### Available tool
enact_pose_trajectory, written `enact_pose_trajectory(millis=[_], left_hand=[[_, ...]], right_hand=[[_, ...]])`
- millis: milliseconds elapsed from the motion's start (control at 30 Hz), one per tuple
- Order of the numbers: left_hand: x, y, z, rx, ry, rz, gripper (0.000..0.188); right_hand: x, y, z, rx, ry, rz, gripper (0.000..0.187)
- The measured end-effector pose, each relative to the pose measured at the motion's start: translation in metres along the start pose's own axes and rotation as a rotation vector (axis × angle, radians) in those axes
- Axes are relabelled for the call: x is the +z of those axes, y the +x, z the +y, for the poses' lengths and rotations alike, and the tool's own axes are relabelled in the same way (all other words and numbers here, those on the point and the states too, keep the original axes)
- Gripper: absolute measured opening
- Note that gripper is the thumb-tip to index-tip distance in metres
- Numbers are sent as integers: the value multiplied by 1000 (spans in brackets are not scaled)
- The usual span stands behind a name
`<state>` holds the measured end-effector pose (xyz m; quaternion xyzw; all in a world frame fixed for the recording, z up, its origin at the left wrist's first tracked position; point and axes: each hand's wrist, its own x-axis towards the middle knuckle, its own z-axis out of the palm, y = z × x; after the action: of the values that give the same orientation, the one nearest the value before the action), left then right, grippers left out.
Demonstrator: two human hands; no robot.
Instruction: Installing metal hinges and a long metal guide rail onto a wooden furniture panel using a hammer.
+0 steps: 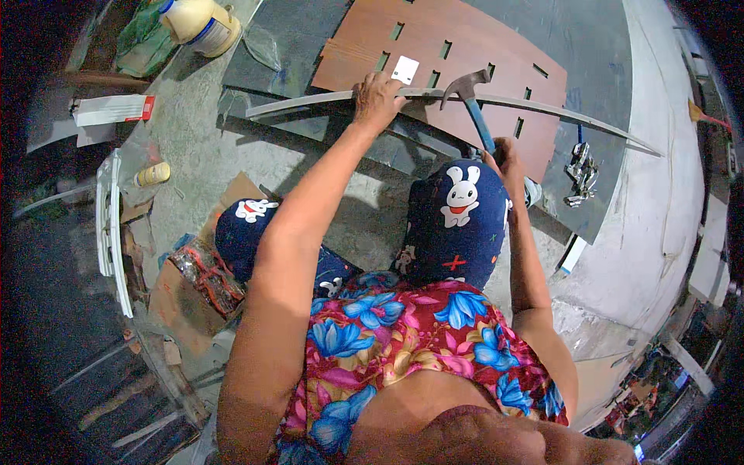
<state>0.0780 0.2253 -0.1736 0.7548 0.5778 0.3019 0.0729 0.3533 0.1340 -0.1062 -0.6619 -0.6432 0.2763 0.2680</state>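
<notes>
A claw hammer (479, 112) with a blue handle is in my right hand (508, 164), the fingers wrapped round the lower handle. Its dark metal head is raised over a long, narrow pale strip (558, 111); from this view I cannot tell whether they touch. Farther left, my left hand (378, 101) grips the strip, fingers over its far side and thumb toward the right. Beyond the strip lies a reddish-brown wood panel (465, 43) with several cut slots. A small white card (404, 70) rests on the panel beside my left fingertips.
Dark grey boards (597, 70) lie under the panel. Several metal hinges (581, 174) are heaped on the right. At the far left are a large jug (203, 27), a small yellow bottle (153, 174) and a white box (112, 110). Wrapped packets (205, 275) lie on cardboard by my left knee.
</notes>
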Motion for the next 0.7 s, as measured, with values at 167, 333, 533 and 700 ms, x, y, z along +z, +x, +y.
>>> enact_pose_trajectory(millis=[167,333,533,700], left_hand=[[8,-4,-3,-51,-62,57,25],[10,-5,-1,-125,-113,9,25],[16,-3,0,-144,-119,5,23],[18,-4,1,-166,-121,20,24]], right_hand=[[-10,27,-30,-8,-80,-144,27],[-13,43,-73,-70,-466,-198,33],[-3,60,-88,-211,-598,-218,35],[2,64,-89,-270,-610,-219,33]])
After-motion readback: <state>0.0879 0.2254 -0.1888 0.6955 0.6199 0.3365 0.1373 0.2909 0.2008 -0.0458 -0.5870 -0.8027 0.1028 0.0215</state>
